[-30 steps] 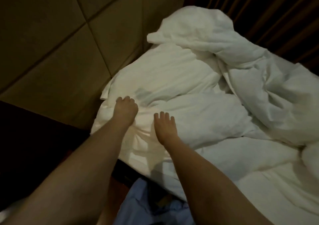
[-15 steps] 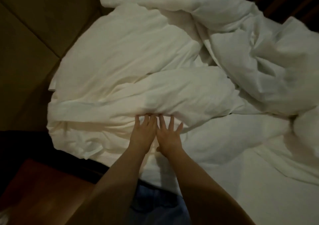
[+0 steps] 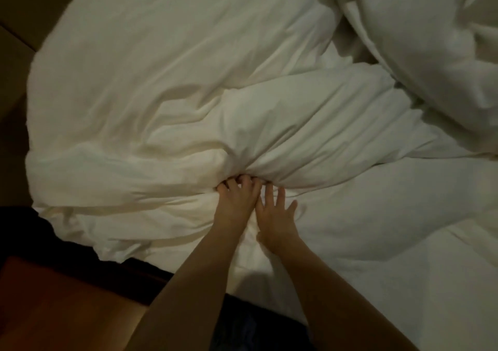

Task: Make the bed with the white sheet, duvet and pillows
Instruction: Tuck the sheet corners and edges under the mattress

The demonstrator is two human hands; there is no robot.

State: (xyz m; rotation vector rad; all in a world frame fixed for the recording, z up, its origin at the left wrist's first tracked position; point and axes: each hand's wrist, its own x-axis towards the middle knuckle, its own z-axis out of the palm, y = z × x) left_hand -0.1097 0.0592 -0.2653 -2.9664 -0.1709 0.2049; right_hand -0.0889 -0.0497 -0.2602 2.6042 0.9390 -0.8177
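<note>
Two bare forearms reach over the edge of an unmade bed, the hands side by side and touching at the middle of the white bedding. The left hand (image 3: 237, 199) has its fingers curled into a bunched fold of the white duvet (image 3: 283, 124), gripping the cloth where creases fan out from its fingertips. The right hand (image 3: 275, 216), just beside it, lies flat with fingers straight and spread, pressing down on the white sheet (image 3: 377, 243) and holding nothing. The duvet is heaped in thick rumpled rolls directly beyond both hands and runs off to the left hand's outer side, where it hangs over the mattress edge. Farther beyond the right hand, at the far corner of the view, more white bedding (image 3: 431, 41) is piled; whether it is a pillow or more duvet cannot be told. The sheet stretches smoother to the right hand's outer side. Below the left forearm sits a reddish-brown wooden surface (image 3: 54, 305), apart from the bedding, and a padded headboard panel (image 3: 13, 62) shows beyond the duvet's far-left edge.
</note>
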